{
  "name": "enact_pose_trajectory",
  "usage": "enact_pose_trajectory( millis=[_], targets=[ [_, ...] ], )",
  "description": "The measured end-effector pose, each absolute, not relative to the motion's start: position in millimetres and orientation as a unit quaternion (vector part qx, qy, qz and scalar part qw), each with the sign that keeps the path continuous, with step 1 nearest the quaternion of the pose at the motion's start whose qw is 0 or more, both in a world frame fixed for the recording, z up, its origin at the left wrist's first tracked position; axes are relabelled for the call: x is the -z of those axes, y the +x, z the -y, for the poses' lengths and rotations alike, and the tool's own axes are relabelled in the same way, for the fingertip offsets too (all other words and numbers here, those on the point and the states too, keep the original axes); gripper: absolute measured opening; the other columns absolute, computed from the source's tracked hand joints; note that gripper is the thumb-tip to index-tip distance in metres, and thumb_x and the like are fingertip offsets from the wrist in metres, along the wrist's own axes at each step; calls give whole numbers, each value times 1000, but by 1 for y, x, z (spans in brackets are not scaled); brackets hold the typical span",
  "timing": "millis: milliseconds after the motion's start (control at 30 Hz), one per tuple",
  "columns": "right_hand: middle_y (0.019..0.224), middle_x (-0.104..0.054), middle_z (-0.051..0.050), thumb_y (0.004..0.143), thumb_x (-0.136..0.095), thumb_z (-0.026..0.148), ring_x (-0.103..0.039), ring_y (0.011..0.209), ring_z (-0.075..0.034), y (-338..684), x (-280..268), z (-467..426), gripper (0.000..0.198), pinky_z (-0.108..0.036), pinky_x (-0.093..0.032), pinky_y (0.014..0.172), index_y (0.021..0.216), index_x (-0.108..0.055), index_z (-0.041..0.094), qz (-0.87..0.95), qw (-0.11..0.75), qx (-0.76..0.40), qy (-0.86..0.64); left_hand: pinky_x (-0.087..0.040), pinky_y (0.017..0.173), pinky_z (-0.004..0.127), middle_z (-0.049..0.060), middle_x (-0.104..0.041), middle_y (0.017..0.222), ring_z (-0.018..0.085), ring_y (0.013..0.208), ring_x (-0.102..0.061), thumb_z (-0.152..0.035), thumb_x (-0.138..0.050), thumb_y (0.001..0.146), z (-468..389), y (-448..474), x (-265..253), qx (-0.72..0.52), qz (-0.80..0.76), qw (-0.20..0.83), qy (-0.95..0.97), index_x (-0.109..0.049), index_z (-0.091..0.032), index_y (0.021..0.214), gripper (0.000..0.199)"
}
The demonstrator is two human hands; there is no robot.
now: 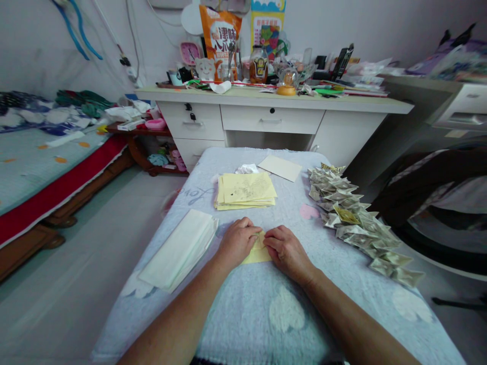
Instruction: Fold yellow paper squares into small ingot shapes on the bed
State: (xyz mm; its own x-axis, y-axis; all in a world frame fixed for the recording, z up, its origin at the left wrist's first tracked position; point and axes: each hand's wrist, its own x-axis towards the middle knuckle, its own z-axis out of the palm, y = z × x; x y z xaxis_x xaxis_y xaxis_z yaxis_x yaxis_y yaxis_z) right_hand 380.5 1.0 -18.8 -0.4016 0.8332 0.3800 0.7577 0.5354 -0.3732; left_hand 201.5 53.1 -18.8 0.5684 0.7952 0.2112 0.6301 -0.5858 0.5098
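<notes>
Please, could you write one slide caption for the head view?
Left hand and right hand on a yellow sheet, folded papers to the right.

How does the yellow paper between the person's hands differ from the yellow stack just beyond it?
The yellow paper is held by the left hand and right hand; neither hand touches the yellow stack. The stack's top sheet bears dark markings, while the visible part of the held paper looks plain. The stack is many sheets piled thick; the held paper looks thin. Both are yellow.
</notes>
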Motion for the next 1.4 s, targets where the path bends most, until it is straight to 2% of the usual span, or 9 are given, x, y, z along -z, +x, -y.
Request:
enact_pose_trajectory(
  millis=[333, 633, 900, 1267, 1400],
  targets=[
    [91, -65, -6, 82, -55, 10, -51, 86, -19, 381, 17, 1, 15, -34, -44, 80, 85, -67, 18, 837, 254, -77, -479, -44, 84, 30, 3, -57, 94, 17, 91, -53, -18, -57, 82, -52, 200, 20, -202, -418, 175, 868, -68, -25, 107, 28],
    [110, -65, -8, 78, -55, 9, -50, 96, -22, 381, 14, 5, 14, -38, -44, 85, 86, -62, 19, 840, 246, -62, -480, -41, 80, 31, 3, -58, 96, 18, 88, -50, -21, -49, 89, -44, 204, 15, -160, -437, 108, 878, -63, -28, 111, 27],
    [111, -65, -8, 74, -55, 9, -49, 93, -23, 377, 2, 7, 21, -39, -40, 84, 93, -60, 18, 847, 183, -63, -495, -36, 74, 33, 4, -58, 99, 21, 89, -47, -21, -50, 89, -35, 205, 15, -135, -443, 55, 885, -57, -30, 117, 30],
    [118, -64, -6, 74, -54, 6, -49, 92, -22, 407, -11, 30, 38, -39, -38, 86, 108, -60, 20, 865, 143, -84, -473, -36, 74, 33, 4, -58, 101, 22, 89, -47, -17, -51, 86, -36, 201, 13, -134, -436, 66, 888, -56, -31, 119, 36],
    [118, -64, -6, 75, -54, 6, -49, 93, -23, 416, -11, 44, 37, -39, -38, 87, 108, -61, 19, 863, 133, -87, -479, -36, 77, 34, 4, -57, 103, 21, 90, -47, -17, -49, 87, -37, 200, 13, -122, -435, 73, 889, -56, -31, 119, 36]
  ],
)
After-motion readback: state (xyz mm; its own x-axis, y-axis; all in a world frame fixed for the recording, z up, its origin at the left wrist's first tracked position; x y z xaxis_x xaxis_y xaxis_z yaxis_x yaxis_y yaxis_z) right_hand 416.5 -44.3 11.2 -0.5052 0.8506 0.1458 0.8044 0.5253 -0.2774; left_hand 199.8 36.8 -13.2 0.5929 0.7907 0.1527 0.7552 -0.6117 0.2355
